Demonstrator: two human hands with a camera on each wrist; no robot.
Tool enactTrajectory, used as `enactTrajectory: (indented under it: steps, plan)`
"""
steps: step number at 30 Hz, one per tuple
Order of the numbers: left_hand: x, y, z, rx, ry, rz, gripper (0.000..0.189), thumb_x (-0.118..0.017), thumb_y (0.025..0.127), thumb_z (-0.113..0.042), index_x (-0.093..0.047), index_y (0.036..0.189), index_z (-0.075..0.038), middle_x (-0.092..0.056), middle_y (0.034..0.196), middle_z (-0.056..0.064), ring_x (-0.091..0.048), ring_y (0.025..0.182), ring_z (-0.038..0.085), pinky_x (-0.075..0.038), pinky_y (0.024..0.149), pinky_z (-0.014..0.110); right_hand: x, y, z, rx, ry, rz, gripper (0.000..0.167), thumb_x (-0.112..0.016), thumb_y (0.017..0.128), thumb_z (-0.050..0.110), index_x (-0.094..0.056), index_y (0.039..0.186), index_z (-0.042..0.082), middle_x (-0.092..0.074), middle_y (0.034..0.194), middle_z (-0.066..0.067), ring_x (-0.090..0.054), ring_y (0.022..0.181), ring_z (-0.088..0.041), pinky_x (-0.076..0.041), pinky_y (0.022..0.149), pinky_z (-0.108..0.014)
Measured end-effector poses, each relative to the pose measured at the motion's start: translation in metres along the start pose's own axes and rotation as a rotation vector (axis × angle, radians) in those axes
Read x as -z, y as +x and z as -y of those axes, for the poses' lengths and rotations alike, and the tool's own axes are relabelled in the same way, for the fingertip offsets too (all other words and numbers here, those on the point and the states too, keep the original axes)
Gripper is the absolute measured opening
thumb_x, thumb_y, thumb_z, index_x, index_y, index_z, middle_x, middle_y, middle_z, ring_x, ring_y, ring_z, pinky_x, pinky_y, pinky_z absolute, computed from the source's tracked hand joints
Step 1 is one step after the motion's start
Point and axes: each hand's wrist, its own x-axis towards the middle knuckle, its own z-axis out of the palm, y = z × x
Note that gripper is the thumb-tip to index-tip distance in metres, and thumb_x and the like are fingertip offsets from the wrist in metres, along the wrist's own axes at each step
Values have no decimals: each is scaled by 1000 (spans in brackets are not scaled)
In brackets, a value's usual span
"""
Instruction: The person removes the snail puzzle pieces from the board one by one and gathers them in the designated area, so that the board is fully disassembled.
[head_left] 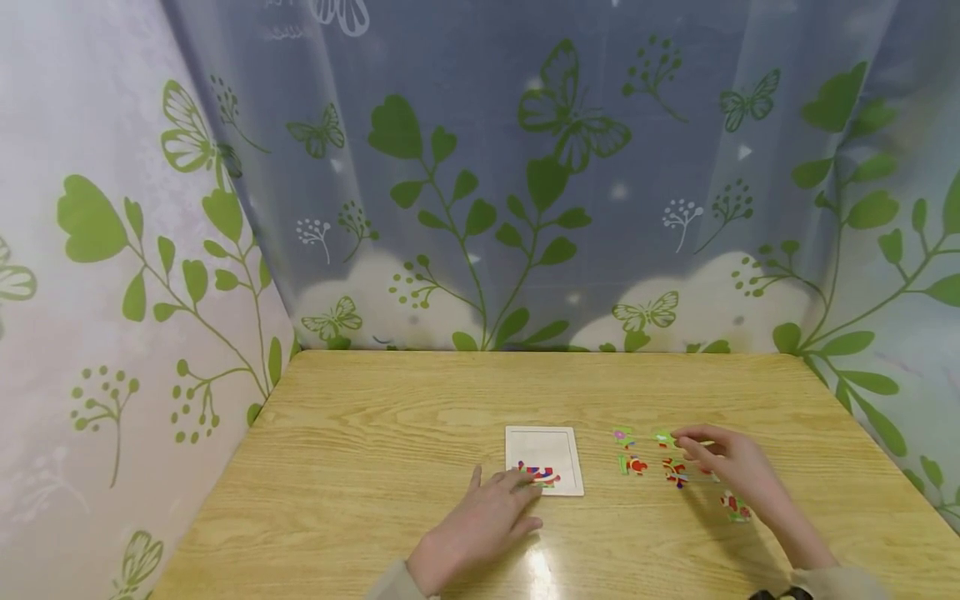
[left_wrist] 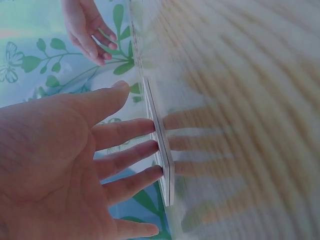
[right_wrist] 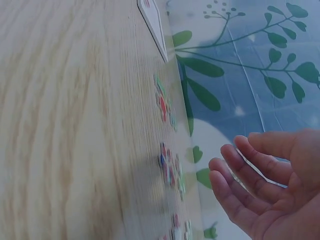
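A white square puzzle tray (head_left: 542, 443) lies on the table, with colourful jigsaw pieces (head_left: 543, 475) along its near edge. My left hand (head_left: 480, 518) reaches in from the near left with spread fingers; in the left wrist view its fingertips (left_wrist: 152, 146) touch the edge or top of the tray (left_wrist: 162, 145). Several loose jigsaw pieces (head_left: 636, 465) lie to the tray's right. Over them hovers my right hand (head_left: 731, 467), its fingers loosely bent. In the right wrist view this hand (right_wrist: 270, 185) holds nothing and is apart from the pieces (right_wrist: 167, 165).
The wooden table (head_left: 375, 417) spreads around the tray and pieces. Behind it hangs a blue curtain (head_left: 480, 208) with green leaves and butterflies, and similar cloth stands at both sides. One loose flowered piece (head_left: 735, 507) lies near the right forearm.
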Motion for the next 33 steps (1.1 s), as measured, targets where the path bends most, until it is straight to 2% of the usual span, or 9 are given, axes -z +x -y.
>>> enactTrajectory:
  steps: [2, 9, 11, 16, 23, 29, 33]
  plan:
    - [0, 0, 1, 6, -11, 1, 44, -58, 102, -40, -62, 140, -17, -53, 147, 6, -49, 138, 28, -34, 111, 68, -3, 2, 3, -1, 13, 7, 34, -60, 103, 28, -69, 126, 4, -75, 107, -18, -75, 85, -21, -46, 52, -26]
    - [-1, -1, 2, 12, -20, 0, 45, -57, 102, -41, -60, 142, -20, -50, 149, 10, -48, 139, 28, -32, 112, 69, -14, 10, 13, 55, 7, 17, 33, -60, 103, 27, -70, 125, 4, -75, 112, -15, -74, 91, -26, -58, 69, -29]
    - [-1, -1, 2, 14, -21, 2, 46, -57, 102, -42, -60, 142, -20, -50, 150, 11, -48, 139, 29, -32, 111, 69, -19, 12, 16, 67, 19, 23, 32, -61, 103, 26, -70, 124, 4, -74, 112, -16, -74, 91, -27, -59, 69, -31]
    - [0, -2, 2, 12, -6, 6, 47, -57, 102, -42, -59, 143, -20, -51, 149, 11, -50, 137, 28, -33, 111, 69, -34, 18, 22, 87, 45, 65, 31, -61, 103, 26, -71, 123, 5, -74, 112, -16, -74, 91, -27, -58, 60, -31]
    - [3, -5, 1, 31, -4, 37, 49, -57, 101, -43, -58, 144, -19, -49, 152, 9, -47, 140, 28, -31, 113, 66, -51, 26, 34, 136, 66, 95, 28, -63, 101, 25, -72, 119, 5, -74, 112, -14, -74, 89, -26, -59, 63, -31]
    - [3, -9, 1, 27, 11, 31, 48, -56, 101, -43, -58, 143, -20, -45, 156, 8, -46, 141, 27, -31, 114, 66, -62, 31, 49, 174, 81, 127, 27, -63, 102, 22, -72, 119, 3, -75, 111, -13, -72, 91, -28, -55, 56, -30]
    - [4, -10, 1, 28, 18, 45, 49, -55, 102, -44, -57, 145, -21, -44, 157, 7, -45, 143, 27, -31, 114, 66, -70, 35, 58, 197, 92, 147, 27, -62, 102, 22, -72, 119, 2, -75, 110, -12, -72, 91, -24, -57, 64, -28]
